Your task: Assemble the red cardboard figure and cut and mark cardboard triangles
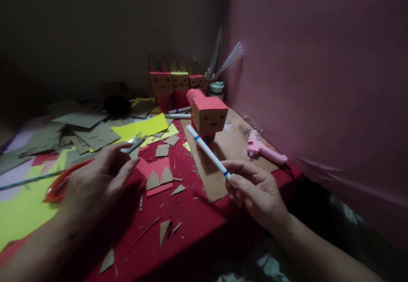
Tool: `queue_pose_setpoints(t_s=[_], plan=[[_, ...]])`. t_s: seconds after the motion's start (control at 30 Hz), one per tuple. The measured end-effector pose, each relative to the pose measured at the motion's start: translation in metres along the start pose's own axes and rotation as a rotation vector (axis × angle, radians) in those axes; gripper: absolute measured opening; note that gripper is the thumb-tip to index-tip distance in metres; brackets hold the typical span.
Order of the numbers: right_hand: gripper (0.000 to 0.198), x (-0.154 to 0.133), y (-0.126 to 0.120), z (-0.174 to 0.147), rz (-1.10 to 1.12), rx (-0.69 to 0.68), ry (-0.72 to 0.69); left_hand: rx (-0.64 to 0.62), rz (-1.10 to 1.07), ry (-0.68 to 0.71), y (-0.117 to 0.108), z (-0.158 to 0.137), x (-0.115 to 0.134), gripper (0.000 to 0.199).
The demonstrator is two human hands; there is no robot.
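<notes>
My right hand (255, 188) pinches a slim white marker (207, 150) with blue bands near its lower end; it points up and to the left. Behind the marker's tip stands a cardboard box-headed figure (210, 120) with a red top and a drawn face. My left hand (98, 180) is over a pair of scissors with orange handles (54, 190), thumb and forefinger apart. The blades (136, 142) show beyond its fingers. Close to that hand, two pointed cardboard pieces (159, 178) lie on red paper (161, 163).
Several similar figures (162, 86) stand at the back beside a lidded jar (217, 88). A pink glue gun (264, 149) rests on the brown board (210, 184). Yellow paper (143, 126), cardboard scraps (97, 135) and offcuts cover the red tablecloth (185, 252). A pink wall covering (318, 82) bounds the right.
</notes>
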State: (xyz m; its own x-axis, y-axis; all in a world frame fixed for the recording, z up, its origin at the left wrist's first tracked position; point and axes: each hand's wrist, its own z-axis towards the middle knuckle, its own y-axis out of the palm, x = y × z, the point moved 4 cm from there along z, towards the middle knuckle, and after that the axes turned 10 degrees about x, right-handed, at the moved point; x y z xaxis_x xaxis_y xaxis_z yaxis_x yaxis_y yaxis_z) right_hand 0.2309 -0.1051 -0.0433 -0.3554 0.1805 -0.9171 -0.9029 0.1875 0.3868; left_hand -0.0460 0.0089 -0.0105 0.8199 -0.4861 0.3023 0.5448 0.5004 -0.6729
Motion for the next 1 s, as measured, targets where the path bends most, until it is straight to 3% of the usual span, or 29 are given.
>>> queue_pose_setpoints(t_s=[0.07, 0.17, 0.27, 0.33, 0.6, 0.77, 1.0], plan=[[0.017, 0.006, 0.007, 0.002, -0.021, -0.059, 0.080, -0.006, -0.122, 0.004, 0.000, 0.000, 0.008, 0.043], [0.017, 0.013, 0.016, 0.008, -0.049, -0.096, 0.159, 0.004, -0.172, 0.298, 0.003, -0.006, 0.025, 0.051], [0.018, 0.016, 0.026, 0.014, -0.077, -0.088, 0.183, 0.052, -0.084, 0.577, 0.004, -0.014, 0.038, 0.031], [0.019, 0.015, 0.030, 0.018, -0.075, -0.040, 0.192, 0.111, -0.057, 0.662, 0.001, -0.016, 0.044, 0.017], [0.023, 0.013, 0.034, 0.028, 0.051, 0.143, 0.222, 0.096, -0.066, 0.632, -0.003, -0.015, 0.052, 0.016], [0.039, 0.014, 0.040, 0.033, 0.277, 0.104, 0.239, 0.071, -0.055, 0.616, 0.000, -0.018, 0.053, 0.017], [0.026, 0.022, 0.052, 0.032, 0.190, 0.006, 0.298, 0.071, -0.075, 0.623, 0.002, -0.022, 0.053, 0.018]])
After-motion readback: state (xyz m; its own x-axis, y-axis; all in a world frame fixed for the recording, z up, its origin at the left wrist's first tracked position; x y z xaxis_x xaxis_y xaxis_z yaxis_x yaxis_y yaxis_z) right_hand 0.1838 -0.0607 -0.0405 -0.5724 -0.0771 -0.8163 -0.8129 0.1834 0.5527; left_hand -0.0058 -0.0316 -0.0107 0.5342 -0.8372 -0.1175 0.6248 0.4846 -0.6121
